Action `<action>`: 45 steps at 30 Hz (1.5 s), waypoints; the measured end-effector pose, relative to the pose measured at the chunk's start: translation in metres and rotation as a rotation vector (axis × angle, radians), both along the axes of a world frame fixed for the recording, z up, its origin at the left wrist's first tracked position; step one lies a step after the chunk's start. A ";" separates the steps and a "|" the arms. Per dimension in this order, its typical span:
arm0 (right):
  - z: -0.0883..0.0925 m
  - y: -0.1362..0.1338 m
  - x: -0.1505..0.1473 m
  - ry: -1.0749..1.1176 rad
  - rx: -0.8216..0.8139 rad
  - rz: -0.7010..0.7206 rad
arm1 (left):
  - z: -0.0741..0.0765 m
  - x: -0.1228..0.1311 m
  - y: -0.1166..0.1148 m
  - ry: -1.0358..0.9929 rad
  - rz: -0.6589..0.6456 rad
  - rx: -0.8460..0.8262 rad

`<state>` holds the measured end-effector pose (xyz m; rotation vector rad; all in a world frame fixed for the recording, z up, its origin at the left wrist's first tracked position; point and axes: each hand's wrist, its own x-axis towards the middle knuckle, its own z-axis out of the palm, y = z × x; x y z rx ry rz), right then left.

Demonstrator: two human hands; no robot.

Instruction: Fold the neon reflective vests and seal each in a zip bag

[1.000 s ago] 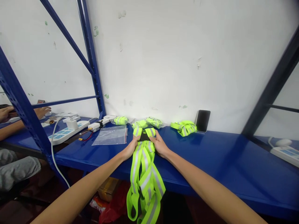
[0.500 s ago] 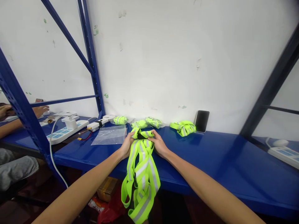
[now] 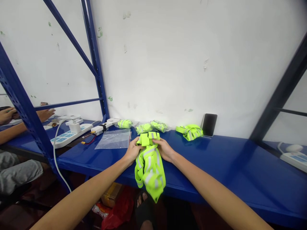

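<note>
View: head camera, looking forward and down at a blue steel bench (image 3: 211,169); clock bearings taken from the vest, 12 toward the wall.

Vest: neon-yellow reflective safety vest (image 3: 149,169) with silver stripes, bundled at the bench's front edge, its lower part hanging over that edge.
Left hand (image 3: 132,152): grip clamped on the vest's folded top band, from the 9 o'clock side.
Right hand (image 3: 164,150): grip clamped on the same band, from the 3 o'clock side; both hands close together.

At 10 o'clock: transparent zip bag (image 3: 112,139) lying flat, just beside the left hand.
At 12 o'clock: 3 rolled vests against the wall, (image 3: 124,123), (image 3: 144,128), (image 3: 159,126).
At 2 o'clock: another bundled vest (image 3: 189,132), just beside a dark phone (image 3: 209,124) leaning on the wall.
At 9 o'clock, far: white power strip (image 3: 72,135) with a plugged-in adapter (image 3: 74,126), white cable (image 3: 55,153).
Beyond the blue rack upright (image 3: 24,99): a co-worker's hands (image 3: 45,114) on another bench.
Below the bench at 6 o'clock: cardboard box (image 3: 111,195), red plastic bag (image 3: 117,207).
</note>
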<state>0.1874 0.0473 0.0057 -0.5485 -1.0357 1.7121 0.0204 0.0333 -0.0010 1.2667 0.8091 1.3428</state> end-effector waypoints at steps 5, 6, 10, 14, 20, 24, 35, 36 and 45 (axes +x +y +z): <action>0.007 -0.009 0.000 -0.029 -0.078 0.182 | -0.002 0.000 0.000 0.121 0.218 0.170; 0.008 -0.009 0.001 -0.046 -0.087 0.216 | -0.002 0.000 0.001 0.134 0.227 0.176; 0.008 -0.007 0.006 -0.071 -0.123 0.310 | -0.002 -0.002 0.003 0.152 0.201 0.169; 0.004 -0.004 0.006 -0.029 -0.095 0.220 | -0.003 -0.004 0.006 0.139 0.123 0.108; 0.005 0.003 0.001 0.061 0.028 -0.067 | -0.002 0.000 0.003 -0.126 0.044 -0.014; 0.015 0.005 0.004 0.131 0.115 -0.210 | 0.009 0.004 -0.004 -0.109 -0.102 -0.113; 0.012 -0.009 0.000 -0.137 0.431 -0.299 | 0.011 0.019 -0.017 0.125 -0.175 -0.051; 0.011 -0.007 0.001 -0.141 0.434 -0.344 | 0.012 0.020 -0.018 0.125 -0.172 -0.039; 0.008 0.023 0.031 -0.158 0.309 -0.590 | 0.011 0.030 -0.025 0.027 -0.228 -0.109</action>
